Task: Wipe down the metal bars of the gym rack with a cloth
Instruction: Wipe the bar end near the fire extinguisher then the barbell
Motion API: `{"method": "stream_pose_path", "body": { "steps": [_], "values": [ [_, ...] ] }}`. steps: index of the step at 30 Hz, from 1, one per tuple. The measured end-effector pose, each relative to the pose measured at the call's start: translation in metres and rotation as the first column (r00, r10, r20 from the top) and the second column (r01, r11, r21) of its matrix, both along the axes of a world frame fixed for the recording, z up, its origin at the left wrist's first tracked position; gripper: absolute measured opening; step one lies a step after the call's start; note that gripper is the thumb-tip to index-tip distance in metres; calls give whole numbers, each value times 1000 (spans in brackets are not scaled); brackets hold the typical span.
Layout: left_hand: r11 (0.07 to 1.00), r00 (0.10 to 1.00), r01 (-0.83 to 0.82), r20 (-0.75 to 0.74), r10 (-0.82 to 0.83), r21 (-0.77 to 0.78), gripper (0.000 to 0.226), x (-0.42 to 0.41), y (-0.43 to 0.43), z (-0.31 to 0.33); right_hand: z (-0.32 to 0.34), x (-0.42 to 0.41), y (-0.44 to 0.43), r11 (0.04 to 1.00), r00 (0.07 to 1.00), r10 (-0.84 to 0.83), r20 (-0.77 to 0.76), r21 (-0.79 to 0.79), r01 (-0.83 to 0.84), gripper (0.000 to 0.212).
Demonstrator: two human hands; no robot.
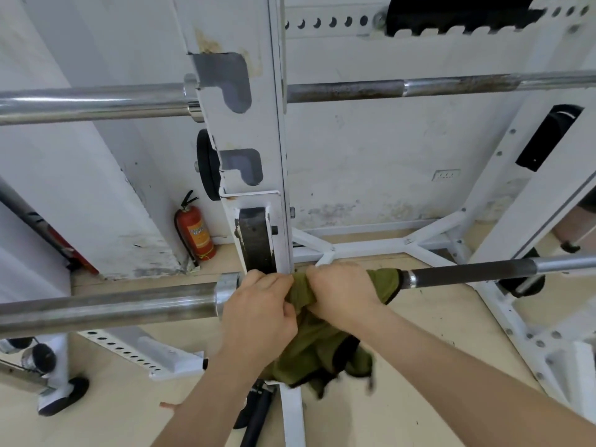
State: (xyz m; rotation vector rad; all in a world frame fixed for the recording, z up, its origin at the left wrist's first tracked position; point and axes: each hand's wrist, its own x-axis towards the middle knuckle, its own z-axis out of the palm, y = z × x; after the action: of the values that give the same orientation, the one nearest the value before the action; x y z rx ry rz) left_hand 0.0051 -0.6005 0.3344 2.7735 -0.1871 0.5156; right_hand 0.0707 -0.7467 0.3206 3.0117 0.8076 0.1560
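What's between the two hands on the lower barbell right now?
In the head view, only a bunched fold of the green cloth lies between the left hand and right hand, wrapped over the lower barbell; both grip it.

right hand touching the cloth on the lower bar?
Touching. The head view shows the right hand clenched around the cloth, which is wrapped over the lower bar.
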Motion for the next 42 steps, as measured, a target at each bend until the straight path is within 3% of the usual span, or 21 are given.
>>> {"method": "stream_pose_path", "body": {
  "steps": [4, 6, 10, 13, 15, 20, 22, 24, 28, 30, 32, 35, 38, 42],
  "values": [
    [999, 998, 41, 42, -40, -7, 35, 0, -1, -3, 9, 9, -79, 965, 975, -222, -3, -141, 220, 21],
    [1000, 999, 27, 43, -28, 14, 36, 0, -2, -3, 13, 9, -89, 951, 958, -284, -31, -140, 277, 24],
    [999, 997, 38, 60, -39, 22, 37, 0, -5, -6, 14, -3, -16, 983, 974, -178, -141, -69, 170, 19],
    [1000, 1000, -3, 21, 2, 22, 30, 0, -5, -2, 7, -9, 18, 999, 997, -40, -63, -2, 40, 13],
    [995, 1000, -5, 18, 3, 99, 34, -1, -4, 3, 3, -1, -6, 1000, 999, -30, -14, -8, 30, 11],
    [961, 997, 76, -17, -74, 267, 42, 1, -28, 6, 12, 12, -127, 930, 942, -329, 67, -151, 335, 29],
    [956, 990, 139, -71, -125, 258, 43, 2, -46, 1, 12, 10, -135, 927, 935, -352, 35, -126, 354, 19],
    [956, 980, 162, -152, -127, 246, 44, 7, -61, -4, 8, 6, -106, 940, 942, -334, -18, -81, 332, 7],
    [972, 959, 114, -279, -54, 204, 29, 28, -69, -9, -4, -5, -54, 990, 991, -132, 13, -44, 132, 20],
    [971, 938, 130, -341, -54, 203, 22, 43, -71, -9, -5, 2, -82, 997, 996, -61, 69, -39, 64, 18],
    [964, 913, 162, -403, -65, 213, 25, 58, -77, -7, 0, 13, -133, 987, 989, -125, 79, -91, 132, 23],
    [928, 945, 129, -326, -8, 350, 35, 70, -86, -11, 12, 21, -190, 951, 961, -274, 36, -139, 276, 22],
    [898, 971, 108, -238, -5, 425, 34, 68, -90, -20, 14, 18, -177, 936, 943, -333, -25, -135, 326, 7],
    [893, 971, 87, -237, 23, 441, 20, 68, -86, -24, 6, 8, -90, 978, 972, -207, -109, -47, 203, 18]
  ]
}}
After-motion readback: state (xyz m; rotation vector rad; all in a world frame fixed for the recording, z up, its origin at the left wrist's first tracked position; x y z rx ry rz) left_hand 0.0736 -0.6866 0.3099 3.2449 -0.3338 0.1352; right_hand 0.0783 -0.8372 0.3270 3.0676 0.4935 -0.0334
